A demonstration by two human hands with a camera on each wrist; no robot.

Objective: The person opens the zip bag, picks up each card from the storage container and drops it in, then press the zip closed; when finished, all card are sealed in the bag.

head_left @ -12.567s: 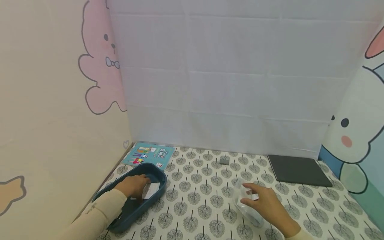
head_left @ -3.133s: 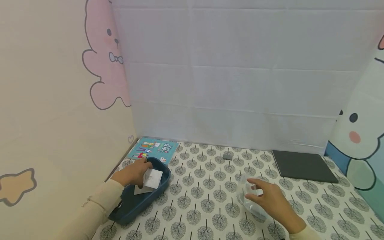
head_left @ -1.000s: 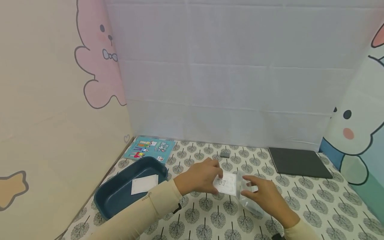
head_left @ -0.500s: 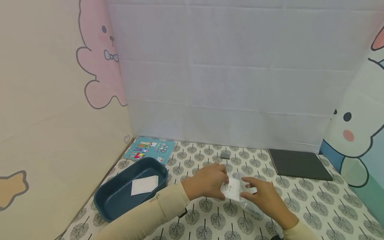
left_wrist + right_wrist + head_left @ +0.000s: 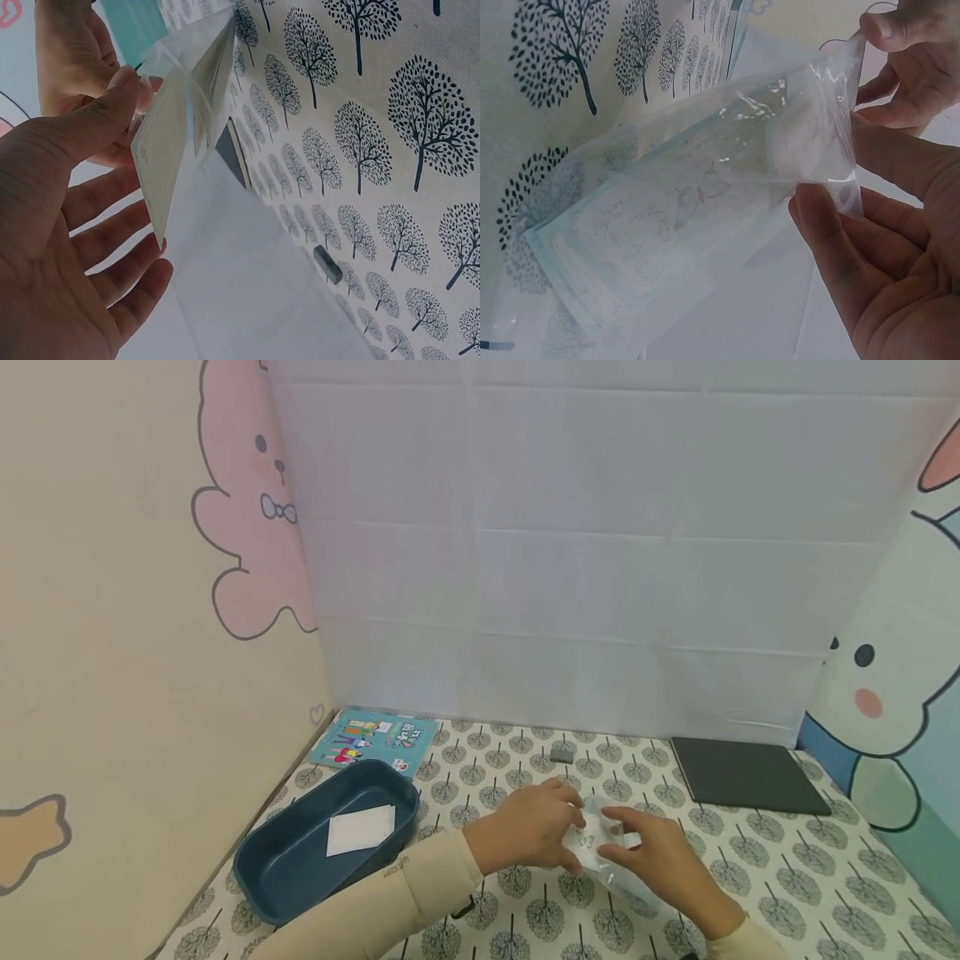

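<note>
My left hand (image 5: 528,827) pinches a square white card (image 5: 159,154) between thumb and fingers, at the mouth of a clear plastic bag (image 5: 628,887). Part of the card is inside the bag. My right hand (image 5: 663,860) grips the bag's rim with thumb and fingers, holding its mouth apart. Several flat cards with pale blue borders (image 5: 630,247) lie within the bag in the right wrist view. At left, another white card (image 5: 360,829) lies in a dark blue bin (image 5: 281,868).
A blue illustrated booklet (image 5: 378,742) lies behind the bin. Further back are a small grey block (image 5: 562,755) and, at right, a black flat board (image 5: 748,775). The tree-patterned cloth (image 5: 495,893) covers the table; a wall stands close on the left.
From the bin, my left hand has lifted a white card and carried it right to the bag. Over the last second the card has moved into the bag's mouth. My right hand stays put.
</note>
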